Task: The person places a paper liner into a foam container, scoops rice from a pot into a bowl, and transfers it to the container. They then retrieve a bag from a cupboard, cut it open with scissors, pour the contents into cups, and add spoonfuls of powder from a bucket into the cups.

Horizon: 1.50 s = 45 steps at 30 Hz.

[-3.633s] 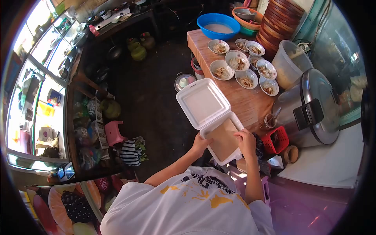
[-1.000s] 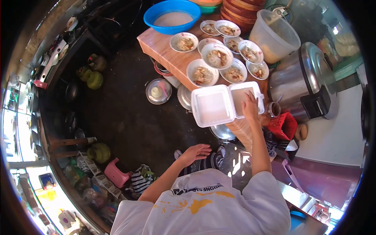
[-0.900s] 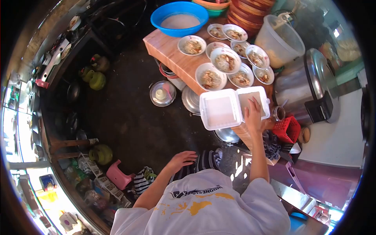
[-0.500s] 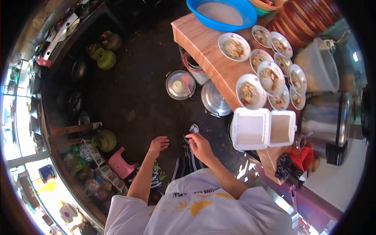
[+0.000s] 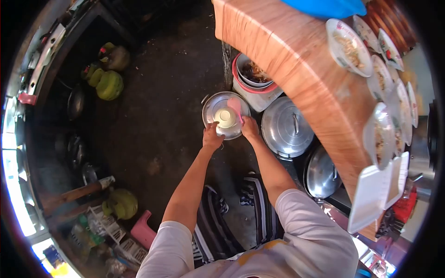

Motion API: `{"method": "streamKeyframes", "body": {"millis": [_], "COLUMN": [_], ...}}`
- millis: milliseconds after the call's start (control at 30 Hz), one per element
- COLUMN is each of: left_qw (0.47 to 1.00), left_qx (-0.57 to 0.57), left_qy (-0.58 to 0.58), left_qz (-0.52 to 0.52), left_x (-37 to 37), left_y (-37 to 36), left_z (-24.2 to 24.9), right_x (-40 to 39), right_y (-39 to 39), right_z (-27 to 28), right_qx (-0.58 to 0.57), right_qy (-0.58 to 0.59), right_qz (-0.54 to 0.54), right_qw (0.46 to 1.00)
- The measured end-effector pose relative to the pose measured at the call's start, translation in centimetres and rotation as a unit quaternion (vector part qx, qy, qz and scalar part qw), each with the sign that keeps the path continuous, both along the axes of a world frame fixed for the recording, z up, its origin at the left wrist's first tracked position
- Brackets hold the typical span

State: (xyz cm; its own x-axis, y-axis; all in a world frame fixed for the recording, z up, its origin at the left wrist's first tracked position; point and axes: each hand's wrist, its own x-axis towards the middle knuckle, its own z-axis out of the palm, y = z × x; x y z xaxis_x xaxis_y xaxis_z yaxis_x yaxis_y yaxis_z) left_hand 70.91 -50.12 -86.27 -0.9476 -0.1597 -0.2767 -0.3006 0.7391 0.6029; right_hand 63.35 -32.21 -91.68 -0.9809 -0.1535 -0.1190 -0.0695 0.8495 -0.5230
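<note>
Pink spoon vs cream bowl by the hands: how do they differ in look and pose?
Colour: the spoon is pink; the bowl is pale cream.
Shape: the spoon is long, with a broad head and narrow handle; the bowl is round.
Hands: the right hand is at the spoon's handle end; the left hand is at the bowl's near edge.
Shared: both are on top of the same metal pot.

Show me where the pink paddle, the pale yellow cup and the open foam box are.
Pink paddle [image 5: 234, 104], head view, on its broad blade.
Pale yellow cup [image 5: 225, 116], head view, on its middle.
Open foam box [image 5: 369, 198], head view, on its left half.
</note>
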Motion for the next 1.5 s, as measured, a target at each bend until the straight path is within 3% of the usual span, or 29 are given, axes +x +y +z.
{"method": "streamKeyframes", "body": {"millis": [167, 300, 433, 500, 567, 633, 700, 767, 833, 933, 1067, 1167, 1233, 1267, 1300, 1400, 1500], "left_qw": [0.993, 0.984, 0.973, 0.950, 0.887, 0.835, 0.736, 0.710, 0.686, 0.590, 0.593, 0.567, 0.544, 0.544, 0.555, 0.575, 0.586], "left_qx": [-0.089, -0.109, -0.073, 0.009, 0.234, 0.363, 0.500, 0.478, 0.535, 0.613, 0.610, 0.645, 0.677, 0.701, 0.703, 0.701, 0.694], "left_qy": [0.005, 0.070, 0.205, 0.312, 0.380, 0.326, 0.320, 0.309, 0.287, 0.277, 0.292, 0.269, 0.246, 0.235, 0.233, 0.225, 0.206], "left_qz": [-0.072, -0.125, -0.080, -0.027, 0.120, 0.253, 0.324, 0.415, 0.402, 0.447, 0.437, 0.437, 0.429, 0.396, 0.379, 0.357, 0.364], "left_x": [-4.9, -6.8, -7.4, -7.0, -5.6, -3.1, -0.8, 1.5, 3.7, 5.4, 5.5, 4.3, 3.5, 3.0, 2.4, 1.0, 0.2], "left_y": [0.7, 1.1, 0.4, -2.3, -4.8, -7.5, -11.0, -13.5, -16.4, -18.1, -20.1, -20.8, -20.4, -20.4, -20.1, -18.2, -16.6], "left_z": [-7.9, -12.6, -14.5, -13.2, -10.9, -6.9, -6.2, -6.7, -8.8, -8.2, -9.3, -11.4, -11.8, -12.6, -13.0, -12.7, -12.4], "right_x": [-2.4, -3.3, -3.5, -5.1, -4.9, -4.3, -3.6, -3.5, -4.3, -4.1, -1.0, 1.6, 3.7, 4.4, 5.0, 4.9, 2.4], "right_y": [-0.9, -1.8, -1.7, -2.1, -3.1, -4.6, -5.6, -6.4, -6.9, -7.9, -7.8, -2.8, 1.8, 4.3, 6.8, 13.5, 21.5], "right_z": [-8.5, -10.3, -8.7, -9.3, -9.1, -9.0, -9.5, -10.7, -10.9, -8.0, 0.0, 5.0, 8.4, 9.0, 9.3, 9.8, 4.2], "right_qx": [0.085, 0.081, 0.085, 0.047, 0.003, -0.040, -0.063, -0.078, -0.097, -0.128, -0.195, -0.174, -0.099, -0.081, -0.094, 0.014, 0.067], "right_qy": [0.034, 0.025, 0.109, 0.112, 0.122, 0.129, 0.108, 0.118, 0.136, 0.188, 0.163, 0.097, 0.001, 0.055, 0.040, 0.086, 0.130], "right_qz": [0.036, 0.017, 0.004, -0.005, 0.006, 0.038, 0.062, 0.070, 0.083, 0.118, 0.170, 0.229, 0.159, 0.134, 0.065, -0.078, -0.109], "right_qw": [0.995, 0.996, 0.990, 0.993, 0.992, 0.990, 0.990, 0.987, 0.982, 0.967, 0.952, 0.953, 0.982, 0.986, 0.993, 0.993, 0.983]}}
